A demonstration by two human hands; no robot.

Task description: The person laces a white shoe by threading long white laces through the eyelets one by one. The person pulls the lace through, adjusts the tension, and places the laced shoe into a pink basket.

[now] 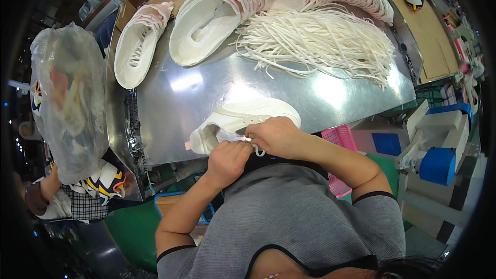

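Observation:
A white shoe upper (258,110) lies on its side close to the front edge of the metal table, its opening to the left. My right hand (276,137) rests over its near side with the fingers bent in a pinch. Just left of it, my left hand (226,163) is closed too, its fingertips meeting those of the right. Between them, a short loop of white shoelace (260,151) hangs below the right fingers. My fingers hide the lace ends and some eyelets. A pale pink tab (187,145) sticks out at the shoe's heel.
Loose white laces (320,41) lie in a heap at the back right. Nested white uppers (206,20) are behind, and a laced upper (140,46) sits at the left. A co-worker's hand (50,183) is beside a clear plastic bag (72,98). A pink basket (338,137) stands right.

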